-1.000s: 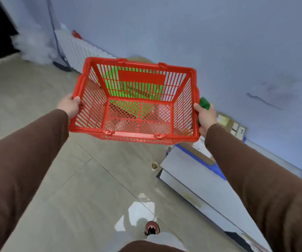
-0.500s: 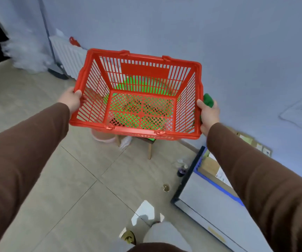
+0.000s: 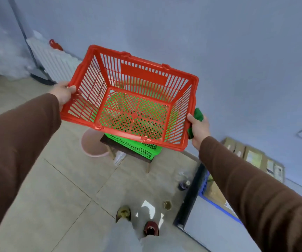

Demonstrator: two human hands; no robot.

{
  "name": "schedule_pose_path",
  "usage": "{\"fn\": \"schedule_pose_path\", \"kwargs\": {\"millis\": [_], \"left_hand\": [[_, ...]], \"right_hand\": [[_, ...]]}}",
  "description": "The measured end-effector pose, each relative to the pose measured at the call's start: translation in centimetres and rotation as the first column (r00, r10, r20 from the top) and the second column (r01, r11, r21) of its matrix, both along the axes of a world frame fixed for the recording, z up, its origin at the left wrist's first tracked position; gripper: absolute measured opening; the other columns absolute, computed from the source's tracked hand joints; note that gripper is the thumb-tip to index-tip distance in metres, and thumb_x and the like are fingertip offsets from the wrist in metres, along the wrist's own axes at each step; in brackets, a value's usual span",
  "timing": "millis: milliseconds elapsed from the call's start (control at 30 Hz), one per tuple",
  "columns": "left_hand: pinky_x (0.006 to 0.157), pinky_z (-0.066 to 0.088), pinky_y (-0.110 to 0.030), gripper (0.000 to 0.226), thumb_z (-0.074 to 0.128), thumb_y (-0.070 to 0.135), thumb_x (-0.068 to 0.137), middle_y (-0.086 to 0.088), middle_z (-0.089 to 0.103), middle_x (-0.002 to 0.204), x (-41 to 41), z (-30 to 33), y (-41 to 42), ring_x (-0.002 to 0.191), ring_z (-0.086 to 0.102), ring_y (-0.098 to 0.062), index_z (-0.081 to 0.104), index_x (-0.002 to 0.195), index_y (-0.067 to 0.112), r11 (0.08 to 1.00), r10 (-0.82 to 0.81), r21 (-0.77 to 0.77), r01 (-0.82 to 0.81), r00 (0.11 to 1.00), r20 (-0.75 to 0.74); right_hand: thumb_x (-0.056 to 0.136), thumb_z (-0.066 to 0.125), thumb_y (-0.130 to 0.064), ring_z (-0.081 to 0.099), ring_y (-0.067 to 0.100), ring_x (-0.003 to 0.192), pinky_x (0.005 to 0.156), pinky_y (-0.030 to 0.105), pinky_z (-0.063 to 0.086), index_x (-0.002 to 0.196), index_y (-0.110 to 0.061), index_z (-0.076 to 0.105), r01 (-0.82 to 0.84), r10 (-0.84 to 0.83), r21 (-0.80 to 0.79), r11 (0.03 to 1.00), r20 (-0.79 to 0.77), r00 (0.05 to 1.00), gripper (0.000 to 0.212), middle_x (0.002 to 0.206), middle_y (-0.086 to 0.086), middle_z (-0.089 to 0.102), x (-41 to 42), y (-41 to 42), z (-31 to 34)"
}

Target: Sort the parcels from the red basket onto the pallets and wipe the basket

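Note:
I hold an empty red plastic basket (image 3: 143, 75) in the air in front of me, tilted slightly toward me. My left hand (image 3: 64, 93) grips its left rim. My right hand (image 3: 199, 129) grips its right rim and also clutches a green cloth (image 3: 198, 115) against the outside wall. Directly beneath the red basket a green basket (image 3: 137, 147) rests on a dark wooden stool (image 3: 128, 151). Brown cardboard parcels (image 3: 255, 157) lean against the wall at the right.
A pink basin (image 3: 92, 144) sits on the tiled floor left of the stool. A white radiator (image 3: 54, 62) runs along the back wall. A blue-edged pallet (image 3: 206, 186) and a grey board (image 3: 217, 231) lie at lower right; small bottles (image 3: 183, 185) stand nearby. My feet (image 3: 137, 220) are below.
I have walked forward and turned left with the basket. The green basket on the stool has come fully into view under it, and the pallet has slid to the right edge.

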State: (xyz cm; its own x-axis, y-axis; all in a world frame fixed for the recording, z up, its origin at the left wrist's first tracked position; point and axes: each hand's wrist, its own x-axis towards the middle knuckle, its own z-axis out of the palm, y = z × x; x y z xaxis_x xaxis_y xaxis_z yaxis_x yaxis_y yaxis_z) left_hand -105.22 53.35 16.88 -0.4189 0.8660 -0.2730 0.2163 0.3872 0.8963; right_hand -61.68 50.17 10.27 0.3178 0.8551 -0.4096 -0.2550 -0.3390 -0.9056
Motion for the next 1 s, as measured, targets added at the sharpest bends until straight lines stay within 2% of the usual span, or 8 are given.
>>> {"fn": "schedule_pose_path", "kwargs": {"millis": [167,300,367,467,633,767,900,1000], "left_hand": [[0.079,0.054,-0.041,0.023,0.045,0.015,0.105,-0.007,0.064,0.088,-1.0,-3.4,6.3,0.077,0.063,-0.026,0.059,0.123,0.01,0.999,-0.037,-0.037,0.035,0.998,-0.044],[0.064,0.055,-0.029,0.018,0.045,0.013,0.105,-0.008,0.063,0.082,-2.0,-6.5,10.8,0.062,0.063,-0.019,0.062,0.103,0.019,0.992,-0.083,-0.097,0.074,0.993,-0.087],[0.08,0.058,-0.038,0.016,0.047,0.017,0.104,-0.016,0.068,0.095,-3.0,-8.7,12.7,0.075,0.067,-0.031,0.062,0.102,0.021,0.987,-0.105,-0.134,0.09,0.988,-0.109],[0.095,0.054,-0.055,0.013,0.052,0.021,0.099,-0.025,0.07,0.11,-6.5,-15.0,16.7,0.092,0.068,-0.039,0.065,0.101,0.021,0.974,-0.145,-0.19,0.122,0.983,-0.114],[0.09,0.051,-0.036,0.025,0.052,0.015,0.102,-0.015,0.066,0.106,-4.3,-15.7,17.2,0.088,0.064,-0.029,0.064,0.122,0.008,0.972,-0.164,-0.195,0.129,0.971,-0.173],[0.1,0.05,-0.041,0.029,0.053,0.014,0.101,-0.022,0.067,0.121,-4.4,-17.8,17.8,0.111,0.065,-0.037,0.063,0.126,0.004,0.962,-0.202,-0.226,0.154,0.957,-0.208],[0.1,0.052,-0.044,0.029,0.054,0.016,0.099,-0.02,0.069,0.118,-4.6,-18.4,18.3,0.107,0.067,-0.036,0.064,0.124,0.007,0.957,-0.227,-0.233,0.17,0.943,-0.244],[0.102,0.051,-0.045,0.038,0.056,0.018,0.099,-0.019,0.066,0.127,-5.0,-18.9,18.6,0.112,0.065,-0.037,0.058,0.136,0.009,0.928,-0.306,-0.297,0.228,0.917,-0.255]], "right_hand": [[0.098,0.062,-0.015,0.066,0.019,0.076,0.06,0.033,0.055,0.125,-0.014,0.047,0.018,-0.016,-0.065,0.998,0.03,0.999,0.032,0.104,0.01,0.067,-0.9,2.0,-3.2],[0.098,0.061,-0.014,0.063,0.02,0.075,0.067,0.038,0.056,0.119,-0.016,0.046,0.045,-0.042,-0.099,0.994,0.034,0.999,0.026,0.095,0.008,0.064,-2.1,3.2,-5.6],[0.098,0.062,-0.015,0.065,0.022,0.079,0.072,0.042,0.058,0.124,-0.011,0.047,0.052,-0.047,-0.128,0.99,0.041,0.998,0.03,0.1,0.011,0.065,-2.6,3.8,-6.8],[0.098,0.063,-0.013,0.065,0.019,0.076,0.058,0.03,0.058,0.123,-0.011,0.048,0.071,-0.059,-0.165,0.984,0.078,0.995,0.029,0.1,0.011,0.066,-3.0,4.4,-8.4],[0.096,0.064,-0.007,0.063,0.019,0.075,0.066,0.036,0.056,0.112,-0.016,0.045,0.09,-0.069,-0.23,0.969,0.098,0.993,0.027,0.095,0.009,0.063,-3.8,5.5,-10.7],[0.095,0.065,-0.005,0.063,0.02,0.074,0.067,0.036,0.055,0.109,-0.015,0.045,0.098,-0.063,-0.253,0.962,0.142,0.988,0.026,0.098,0.011,0.063,-4.1,5.9,-12.0],[0.097,0.062,-0.005,0.06,0.016,0.072,0.062,0.031,0.05,0.114,-0.014,0.044,0.084,-0.038,-0.243,0.966,0.189,0.981,0.026,0.09,0.004,0.06,-4.2,6.2,-12.1],[0.098,0.061,-0.006,0.058,0.013,0.072,0.061,0.028,0.049,0.114,-0.015,0.044,0.058,0.015,-0.254,0.965,0.274,0.962,0.025,0.091,0.003,0.059,-4.1,6.4,-12.0]]}}
